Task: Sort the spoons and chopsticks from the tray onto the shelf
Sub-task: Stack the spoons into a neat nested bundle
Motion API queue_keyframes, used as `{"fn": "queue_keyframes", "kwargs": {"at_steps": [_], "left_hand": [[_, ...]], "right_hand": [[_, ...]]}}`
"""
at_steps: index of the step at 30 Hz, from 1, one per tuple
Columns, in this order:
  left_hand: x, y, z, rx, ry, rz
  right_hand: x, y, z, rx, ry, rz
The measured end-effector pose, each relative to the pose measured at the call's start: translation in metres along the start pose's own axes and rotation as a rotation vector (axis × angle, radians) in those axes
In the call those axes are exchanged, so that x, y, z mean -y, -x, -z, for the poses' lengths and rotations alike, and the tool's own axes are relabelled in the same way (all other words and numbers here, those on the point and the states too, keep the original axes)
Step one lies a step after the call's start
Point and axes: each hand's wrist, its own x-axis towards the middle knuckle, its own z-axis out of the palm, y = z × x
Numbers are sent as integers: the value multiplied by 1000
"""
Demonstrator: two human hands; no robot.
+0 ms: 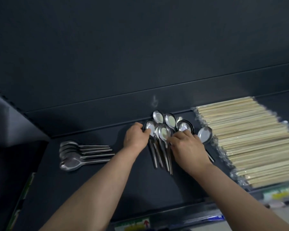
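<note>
1. Step in hand, my read: squaring up the fanned spoons [163, 132] on the shelf [140, 189]. They lie mid-shelf, bowls up toward the back wall, handles bunched toward the front.
2. Left hand [135, 137] has its fingers curled round the left edge of the fan, at the leftmost bowl. Right hand [187, 145] has its fingers curled on the necks at the right side. Both are grasping spoons, nothing loose in the palms.
3. To do it well: squeeze both sides inward together, nest the bowls, keep the handles parallel.
4. 1 stray spoon [205, 134] lies just right of the fan, touching the wrapped chopsticks [248, 139]. Pull it in.
5. The sideways spoon row [77, 155] sits well left, out of the way.
6. The chopstick wrap crowds the right side and could snag.
7. Tray not in view.
</note>
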Motion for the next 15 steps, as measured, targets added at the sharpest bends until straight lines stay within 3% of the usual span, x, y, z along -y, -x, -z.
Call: {"fn": "queue_keyframes", "kwargs": {"at_steps": [5,10,12,15], "left_hand": [[-3,-4,-9,-48,7,74],[13,3,0,-124,132,104],[12,9,7,-138,257,82],[-5,21,10,-60,460,85]], "right_hand": [[-6,2,-4,47,-38,65],[-6,-4,-4,74,-119,14],[-1,-10,4,103,-251,-56],[9,-19,20,273,-516,-193]]}}
